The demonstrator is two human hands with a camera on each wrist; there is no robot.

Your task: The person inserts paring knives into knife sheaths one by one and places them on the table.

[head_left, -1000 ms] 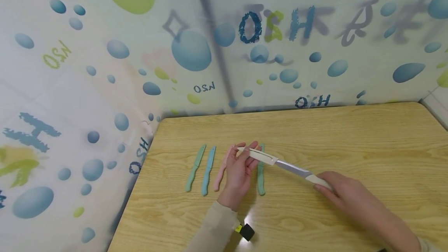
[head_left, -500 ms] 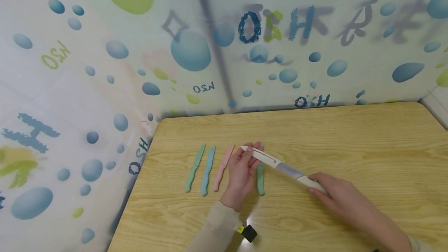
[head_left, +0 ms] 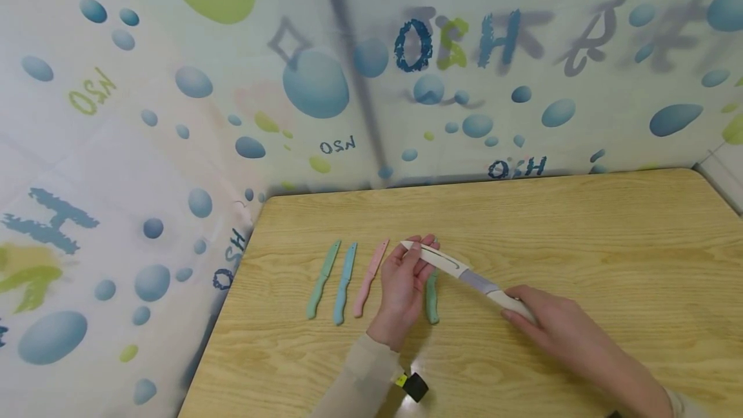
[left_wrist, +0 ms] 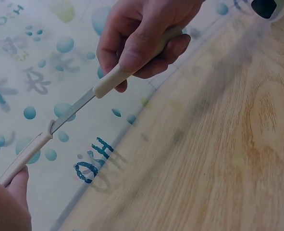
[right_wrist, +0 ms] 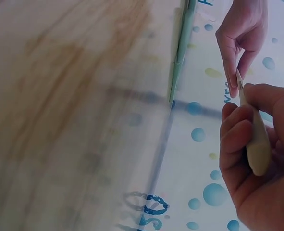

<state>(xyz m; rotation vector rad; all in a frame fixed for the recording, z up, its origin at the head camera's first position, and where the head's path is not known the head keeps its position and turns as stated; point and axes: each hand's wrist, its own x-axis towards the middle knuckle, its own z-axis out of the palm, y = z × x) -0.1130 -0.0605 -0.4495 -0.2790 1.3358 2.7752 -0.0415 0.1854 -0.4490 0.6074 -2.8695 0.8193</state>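
Observation:
My left hand (head_left: 400, 292) pinches a cream sheath (head_left: 444, 262) near its pointed end, thumb on top. My right hand (head_left: 557, 324) grips the cream handle (head_left: 511, 304) of a knife whose blade is partly inside that sheath. A short stretch of bare metal blade (left_wrist: 74, 113) shows between sheath and handle. Knife and sheath slant down to the right, held above the table. In the right wrist view, the handle's butt (right_wrist: 259, 161) points toward the camera from between the curled fingers. Partly behind the left hand lies a green sheathed knife (head_left: 432, 302).
Left of the hands, a green knife (head_left: 322, 279), a blue knife (head_left: 345, 284) and a pink knife (head_left: 369, 279) lie side by side, all sheathed. The wooden table (head_left: 609, 244) meets a patterned wall covering (head_left: 499, 121) at the back and left.
The right hand has moved left toward the left hand, sliding the blade deeper into the sheath, so less metal shows. The left hand has shifted slightly right.

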